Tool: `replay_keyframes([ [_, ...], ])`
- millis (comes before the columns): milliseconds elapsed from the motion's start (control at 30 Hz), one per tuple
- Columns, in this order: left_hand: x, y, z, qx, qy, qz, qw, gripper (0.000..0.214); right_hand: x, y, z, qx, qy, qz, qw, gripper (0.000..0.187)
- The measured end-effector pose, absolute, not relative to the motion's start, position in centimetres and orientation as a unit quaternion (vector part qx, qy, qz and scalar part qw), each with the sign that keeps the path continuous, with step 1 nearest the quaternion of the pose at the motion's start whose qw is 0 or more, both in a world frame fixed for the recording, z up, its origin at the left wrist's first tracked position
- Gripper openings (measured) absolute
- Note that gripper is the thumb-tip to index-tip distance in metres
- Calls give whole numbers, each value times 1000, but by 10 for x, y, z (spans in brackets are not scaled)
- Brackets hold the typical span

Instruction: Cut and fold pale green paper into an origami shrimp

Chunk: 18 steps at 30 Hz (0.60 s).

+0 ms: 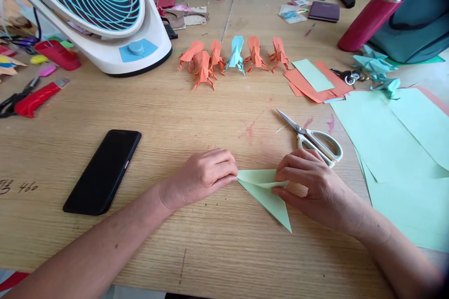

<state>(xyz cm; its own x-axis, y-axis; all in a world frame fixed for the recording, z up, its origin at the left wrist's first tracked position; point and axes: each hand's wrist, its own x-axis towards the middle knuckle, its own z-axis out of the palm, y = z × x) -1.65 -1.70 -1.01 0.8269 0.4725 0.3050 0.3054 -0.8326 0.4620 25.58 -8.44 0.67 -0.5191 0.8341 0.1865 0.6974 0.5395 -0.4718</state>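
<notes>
A light green sheet of paper (pixel 268 196), folded into a triangular shape, lies on the wooden table between my hands. My left hand (pixel 213 171) is closed at the paper's left corner, fingertips pinching it. With thumb and fingers my right hand (pixel 312 184) pinches a raised flap near the paper's right side. One pointed corner of the paper reaches down toward the table's front edge. Just beyond my right hand lie scissors (pixel 321 142) with white handles, their blades slightly apart and pointing away to the left.
Several orange folded paper figures (pixel 203 70) and a blue one (pixel 236 53) stand further back. A black phone (pixel 103 170) lies at left, below a fan (pixel 140 18). Green sheets (pixel 403 149) cover the right side, near a red bottle (pixel 379 13). A red cutter (pixel 38 98) lies far left.
</notes>
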Motion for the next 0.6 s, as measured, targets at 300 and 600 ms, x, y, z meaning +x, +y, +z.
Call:
replay_keyframes([
  [300,-16,-17,-9,938,190,194,214,13,256,-84,11,-396,-874,218,176,5],
  [600,-16,-18,-10,938,192,199,210,14,255,-88,12,-401,-879,184,184,3],
])
